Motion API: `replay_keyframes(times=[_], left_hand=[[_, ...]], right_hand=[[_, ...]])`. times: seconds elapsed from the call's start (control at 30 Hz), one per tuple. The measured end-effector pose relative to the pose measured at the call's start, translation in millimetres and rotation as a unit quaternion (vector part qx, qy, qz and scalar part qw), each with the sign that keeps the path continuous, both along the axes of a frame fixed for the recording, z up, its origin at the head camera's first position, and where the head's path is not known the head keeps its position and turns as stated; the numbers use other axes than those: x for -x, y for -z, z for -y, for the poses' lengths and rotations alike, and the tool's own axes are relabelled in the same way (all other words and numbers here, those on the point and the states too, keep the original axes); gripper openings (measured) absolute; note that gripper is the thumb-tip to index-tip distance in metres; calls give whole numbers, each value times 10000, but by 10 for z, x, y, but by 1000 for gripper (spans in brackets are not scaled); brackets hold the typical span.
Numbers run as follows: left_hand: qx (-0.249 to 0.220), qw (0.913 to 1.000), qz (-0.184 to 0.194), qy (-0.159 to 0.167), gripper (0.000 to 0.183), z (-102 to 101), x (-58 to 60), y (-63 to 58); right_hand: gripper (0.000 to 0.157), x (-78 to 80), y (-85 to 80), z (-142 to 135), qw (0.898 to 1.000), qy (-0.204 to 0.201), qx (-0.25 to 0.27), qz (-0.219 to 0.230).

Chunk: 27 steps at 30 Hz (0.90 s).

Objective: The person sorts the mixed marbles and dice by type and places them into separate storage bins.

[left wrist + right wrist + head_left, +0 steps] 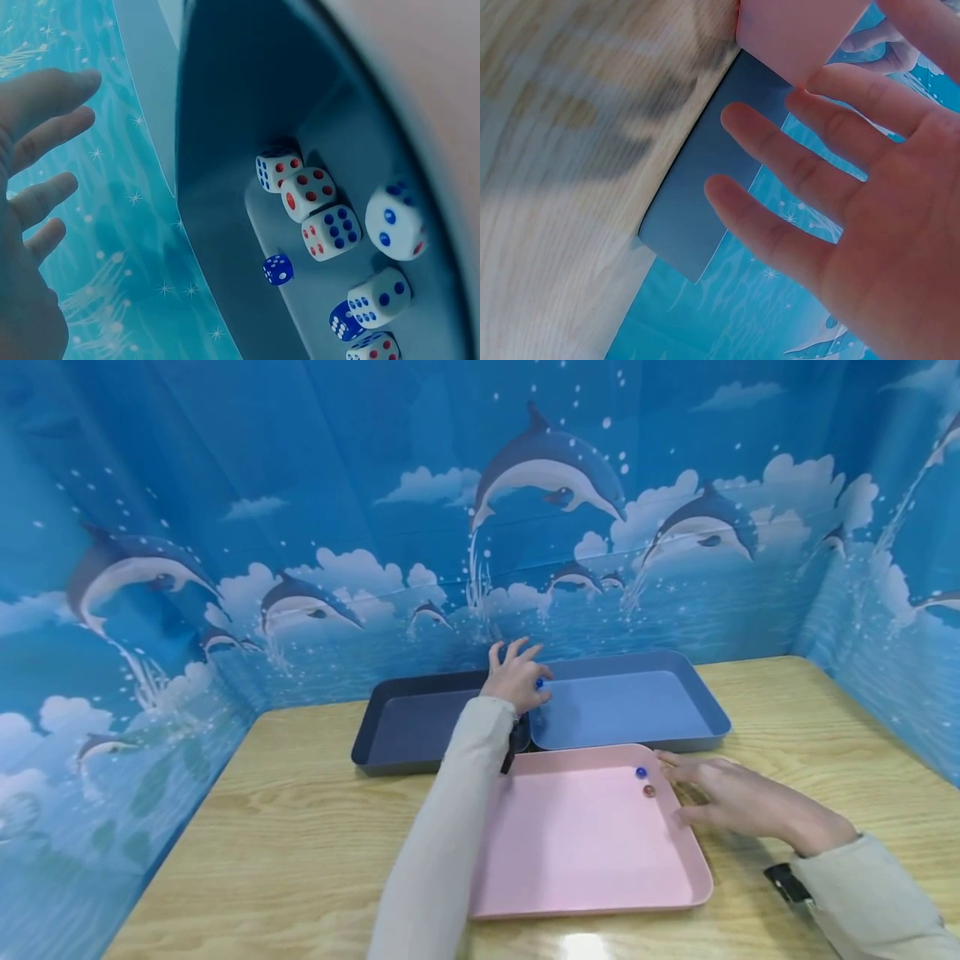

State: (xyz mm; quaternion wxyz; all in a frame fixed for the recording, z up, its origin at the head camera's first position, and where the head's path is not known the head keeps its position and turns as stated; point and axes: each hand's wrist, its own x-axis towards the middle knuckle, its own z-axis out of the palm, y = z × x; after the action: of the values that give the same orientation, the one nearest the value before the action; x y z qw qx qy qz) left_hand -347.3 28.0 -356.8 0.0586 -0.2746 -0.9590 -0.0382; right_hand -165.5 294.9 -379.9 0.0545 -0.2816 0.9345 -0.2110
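In the head view my left hand [517,681] is raised over the meeting edges of the dark tray [416,722] and the blue tray [630,706]. Its thumb and forefinger pinch a small blue marble [539,682]; the other fingers are spread. My right hand [731,797] lies along the right rim of the pink tray [570,902] with loosely extended fingers. Near those fingertips, a blue marble [641,772] and a reddish-brown marble [649,791] sit inside the pink tray. The left wrist view shows the left hand [37,172] from below, its marble not discernible.
Several white dice [331,232] and small blue dice [277,270] lie in the dark tray, hidden by the left arm in the head view. A dolphin-print curtain [420,527] hangs behind the trays. The wooden table [262,843] extends on both sides.
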Motion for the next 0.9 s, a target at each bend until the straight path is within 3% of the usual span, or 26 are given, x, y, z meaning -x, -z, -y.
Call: replay_keyframes(times=[0.47,0.67,0.9], left_hand=[[187,9997,109,106,30,13,-22,-30],[412,9961,-324,707,28,-130,-174,-154],[586,9848,-879,1382,26,-336,-422,-313]], right_hand=[[47,0,-17,1,10000,32,0,83],[47,-3,-15,-5,10000,-16,31,39],[44,4,-23,10,9999,17,35,151]])
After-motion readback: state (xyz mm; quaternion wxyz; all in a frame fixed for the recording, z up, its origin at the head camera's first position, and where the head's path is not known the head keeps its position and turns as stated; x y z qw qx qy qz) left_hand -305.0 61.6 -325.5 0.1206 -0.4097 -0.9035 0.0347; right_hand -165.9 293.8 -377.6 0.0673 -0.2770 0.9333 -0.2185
